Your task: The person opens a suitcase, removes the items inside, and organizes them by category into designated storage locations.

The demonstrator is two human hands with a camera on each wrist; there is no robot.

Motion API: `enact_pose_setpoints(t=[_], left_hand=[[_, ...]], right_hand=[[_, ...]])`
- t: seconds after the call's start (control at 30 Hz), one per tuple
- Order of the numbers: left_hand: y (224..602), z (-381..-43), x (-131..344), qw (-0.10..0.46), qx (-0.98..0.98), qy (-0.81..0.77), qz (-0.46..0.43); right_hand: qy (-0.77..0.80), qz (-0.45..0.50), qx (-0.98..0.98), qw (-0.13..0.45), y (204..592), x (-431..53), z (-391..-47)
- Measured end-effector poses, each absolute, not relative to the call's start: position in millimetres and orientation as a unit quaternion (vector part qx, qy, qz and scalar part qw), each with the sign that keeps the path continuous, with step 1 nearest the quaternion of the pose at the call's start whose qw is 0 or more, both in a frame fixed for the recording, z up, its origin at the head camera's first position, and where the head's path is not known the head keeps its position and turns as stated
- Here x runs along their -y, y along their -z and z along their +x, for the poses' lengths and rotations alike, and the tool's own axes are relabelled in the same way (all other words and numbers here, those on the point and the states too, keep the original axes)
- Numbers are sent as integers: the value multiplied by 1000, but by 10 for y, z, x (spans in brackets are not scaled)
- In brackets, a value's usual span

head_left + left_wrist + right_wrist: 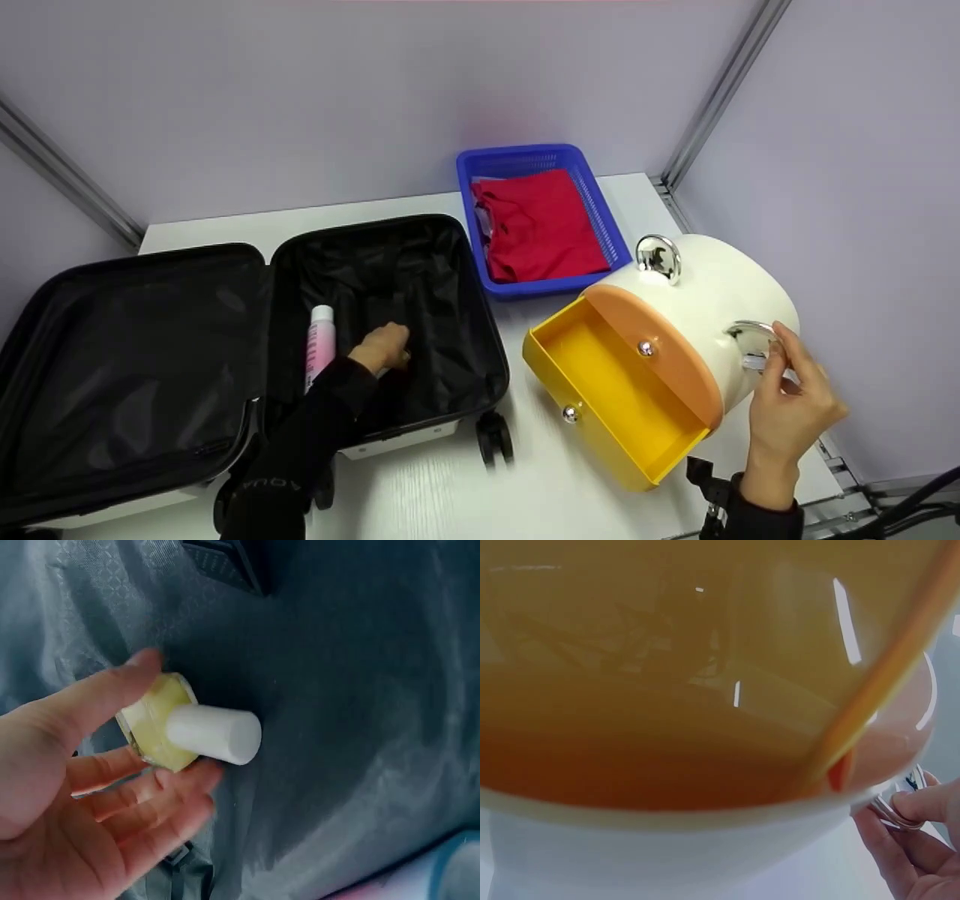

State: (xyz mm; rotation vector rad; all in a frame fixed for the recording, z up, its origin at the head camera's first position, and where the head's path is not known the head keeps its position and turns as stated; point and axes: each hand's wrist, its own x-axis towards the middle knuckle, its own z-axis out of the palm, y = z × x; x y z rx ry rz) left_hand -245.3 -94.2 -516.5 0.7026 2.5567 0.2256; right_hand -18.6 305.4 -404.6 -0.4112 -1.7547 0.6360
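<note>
My left hand (385, 346) is low inside the black-lined right half of an open suitcase (442, 315). Up close in the left wrist view, its thumb and fingers hold a small yellow nail polish bottle (161, 720) with a long white cap, just over the dark lining. A pink spray can (321, 341) with a white cap lies left of that hand. On the right, my right hand (795, 394) pinches the chrome side handle (754, 327) of a cream rounded storage box (720, 292). Its yellow drawer (611, 375) is pulled out, with nothing inside it.
A blue basket (469, 202) with folded red cloth (544, 225) stands behind, between suitcase and box. The suitcase's other half (135, 360) lies open at the left. A caster wheel (495, 439) sticks out towards the drawer on the white table (420, 495).
</note>
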Motion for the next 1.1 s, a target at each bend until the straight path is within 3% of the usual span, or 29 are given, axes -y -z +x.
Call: enact_pose_setpoints(t=[0.27, 0.67, 0.87, 1.1], left_hand=[[4989, -2401, 864, 213, -931, -118, 272], [4101, -1939, 222, -12, -912, -180, 368], [3828, -1613, -245, -14, -869, -226, 440], [3840, -1361, -853, 23, -863, -204, 462]], right_hand=[[-273, -175, 746, 582, 3896, -2897, -187], [-270, -176, 744, 585, 3853, -2877, -192], [-276, -172, 742, 585, 3856, -2873, -187], [-262, -183, 750, 578, 3957, -2947, -188]])
